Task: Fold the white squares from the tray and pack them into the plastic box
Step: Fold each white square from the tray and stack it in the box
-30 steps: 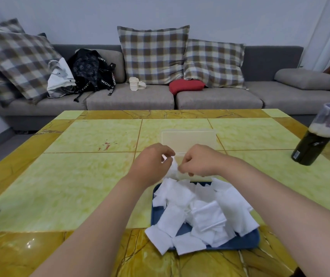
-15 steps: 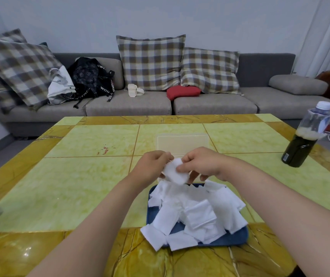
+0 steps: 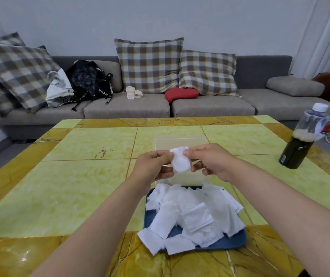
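Head view: we hold one white square (image 3: 180,162).
Left hand (image 3: 152,166): pinches its nine-o'clock edge.
Right hand (image 3: 213,162): pinches three-o'clock edge.

One white square (image 3: 180,161) is pinched upright between your left hand (image 3: 153,166) and right hand (image 3: 213,161), above the clear plastic box (image 3: 180,139). The other white squares (image 3: 192,214) lie heaped and overlapping in the blue tray (image 3: 238,239) just nearer you, some hanging over its near-left rim.

backpack (image 3: 86,80) strap | white letters "WOM", partial | bottle (image 3: 297,152) label illegible
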Demonstrator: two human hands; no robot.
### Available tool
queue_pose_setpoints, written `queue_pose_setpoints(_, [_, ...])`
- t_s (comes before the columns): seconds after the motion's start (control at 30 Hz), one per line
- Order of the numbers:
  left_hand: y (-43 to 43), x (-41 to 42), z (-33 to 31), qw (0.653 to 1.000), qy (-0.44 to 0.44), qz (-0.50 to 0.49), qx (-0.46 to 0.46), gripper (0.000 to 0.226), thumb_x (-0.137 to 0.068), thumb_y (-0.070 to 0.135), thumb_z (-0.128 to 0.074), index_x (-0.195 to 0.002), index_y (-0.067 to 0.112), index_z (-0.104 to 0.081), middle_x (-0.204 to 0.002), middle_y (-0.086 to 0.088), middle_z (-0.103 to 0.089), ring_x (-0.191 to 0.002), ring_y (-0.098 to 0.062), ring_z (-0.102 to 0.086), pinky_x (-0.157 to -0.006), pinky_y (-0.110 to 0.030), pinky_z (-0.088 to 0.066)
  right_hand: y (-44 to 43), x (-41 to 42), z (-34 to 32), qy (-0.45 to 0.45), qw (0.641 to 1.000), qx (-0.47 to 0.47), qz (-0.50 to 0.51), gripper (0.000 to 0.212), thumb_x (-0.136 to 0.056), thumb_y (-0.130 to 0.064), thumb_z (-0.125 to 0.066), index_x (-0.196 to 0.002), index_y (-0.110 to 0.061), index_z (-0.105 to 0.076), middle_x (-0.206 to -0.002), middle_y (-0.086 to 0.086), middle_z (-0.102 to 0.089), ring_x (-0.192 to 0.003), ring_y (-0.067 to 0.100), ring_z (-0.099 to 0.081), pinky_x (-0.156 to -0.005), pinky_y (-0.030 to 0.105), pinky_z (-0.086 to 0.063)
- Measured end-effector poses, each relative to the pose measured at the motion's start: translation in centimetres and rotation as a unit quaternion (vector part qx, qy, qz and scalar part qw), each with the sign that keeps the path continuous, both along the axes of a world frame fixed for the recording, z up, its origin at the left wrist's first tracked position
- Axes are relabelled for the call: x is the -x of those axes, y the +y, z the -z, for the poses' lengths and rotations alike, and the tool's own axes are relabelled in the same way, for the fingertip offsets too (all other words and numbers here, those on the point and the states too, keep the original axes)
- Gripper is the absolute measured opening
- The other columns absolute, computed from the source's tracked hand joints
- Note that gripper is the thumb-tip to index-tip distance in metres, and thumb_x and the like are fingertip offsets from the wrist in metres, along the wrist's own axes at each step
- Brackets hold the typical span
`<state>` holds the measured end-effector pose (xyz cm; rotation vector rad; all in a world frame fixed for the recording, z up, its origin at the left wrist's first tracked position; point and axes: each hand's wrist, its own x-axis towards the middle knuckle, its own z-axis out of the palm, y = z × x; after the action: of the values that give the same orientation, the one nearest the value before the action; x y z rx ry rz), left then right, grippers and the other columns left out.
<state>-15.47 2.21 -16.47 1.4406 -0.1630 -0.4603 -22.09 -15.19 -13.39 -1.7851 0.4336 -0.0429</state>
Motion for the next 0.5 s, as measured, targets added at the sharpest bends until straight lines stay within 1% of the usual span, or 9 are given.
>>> queue_pose_setpoints(0.13, [-0.2, 0.1, 0.0, 0.999, 0.017, -0.042, 0.025, 0.013, -0.091, 0.011, -0.072, -0.102, 0.005, -0.075, -0.091, -0.014, -0.078, -0.069, -0.024, -0.072, -0.064, -0.029, -0.063, 0.1, -0.3, 0.1, 0.003, 1.000, -0.026, 0.016, 0.020, -0.086, -0.027, -0.079, -0.101, -0.014, -0.079, -0.088, 0.002, -0.077, -0.055, 0.016, -0.062, -0.047, 0.025, -0.030])
queue_pose_setpoints(0.2, [-0.1, -0.1, 0.0, 0.997, 0.037, -0.065, 0.037, 0.009, -0.093, 0.010, -0.070, -0.100, 0.006, -0.074, -0.094, -0.012, -0.077, -0.073, -0.022, -0.075, -0.063, -0.027, -0.062, 0.2, -0.4, 0.0, 0.000, 0.998, -0.032, 0.046, 0.017, -0.088, -0.026, -0.077, -0.100, -0.014, -0.077, -0.090, 0.003, -0.075, -0.054, 0.016, -0.061, -0.046, 0.025, -0.029])
queue_pose_setpoints(0.27, [0.0, -0.6, 0.2, 0.994, 0.048, -0.088, 0.043, 0.008, -0.095, 0.010, -0.067, -0.100, 0.006, -0.071, -0.097, -0.012, -0.075, -0.076, -0.020, -0.076, -0.062, -0.026, -0.062, -0.1, -0.5, -0.2, -0.026, 0.995, -0.006, 0.099, 0.010, -0.091, -0.024, -0.074, -0.095, -0.015, -0.075, -0.084, 0.003, -0.070, -0.052, 0.015, -0.059, -0.046, 0.026, -0.028])
queue_pose_setpoints(0.33, [0.3, -1.0, 0.3, 0.994, 0.044, -0.095, 0.036, 0.009, -0.096, 0.010, -0.065, -0.101, 0.004, -0.070, -0.097, -0.012, -0.074, -0.076, -0.018, -0.074, -0.067, -0.026, -0.062, -0.6, -0.5, -0.6, -0.066, 0.991, 0.010, 0.116, 0.008, -0.092, -0.024, -0.073, -0.092, -0.017, -0.072, -0.078, 0.003, -0.063, -0.052, 0.014, -0.055, -0.045, 0.024, -0.030])
queue_pose_setpoints(0.37, [0.5, -1.2, 0.3, 0.995, 0.039, -0.090, 0.028, 0.011, -0.096, 0.010, -0.065, -0.102, 0.002, -0.069, -0.094, -0.012, -0.073, -0.074, -0.018, -0.072, -0.070, -0.027, -0.063, -0.8, -0.5, -0.9, -0.083, 0.992, 0.004, 0.096, 0.009, -0.092, -0.026, -0.073, -0.094, -0.017, -0.072, -0.076, 0.001, -0.062, -0.052, 0.014, -0.054, -0.045, 0.023, -0.032])
queue_pose_setpoints(0.43, [0.7, -1.4, 0.3, 0.998, 0.028, -0.051, 0.002, 0.013, -0.095, 0.010, -0.066, -0.104, 0.001, -0.070, -0.088, -0.012, -0.072, -0.069, -0.018, -0.070, -0.071, -0.028, -0.063, -0.9, -0.3, -1.4, -0.097, 0.995, 0.010, 0.021, 0.014, -0.091, -0.027, -0.073, -0.099, -0.015, -0.074, -0.073, 0.000, -0.062, -0.053, 0.013, -0.052, -0.044, 0.021, -0.033])
queue_pose_setpoints(0.5, [0.8, -1.3, 0.1, 1.000, 0.022, 0.002, -0.014, 0.015, -0.096, 0.011, -0.065, -0.106, 0.001, -0.071, -0.090, -0.014, -0.075, -0.072, -0.019, -0.073, -0.069, -0.027, -0.062, -0.4, -0.1, -1.5, -0.094, 0.993, 0.054, -0.036, 0.013, -0.091, -0.023, -0.073, -0.096, -0.011, -0.075, -0.062, -0.002, -0.062, -0.049, 0.012, -0.050, -0.044, 0.020, -0.033])
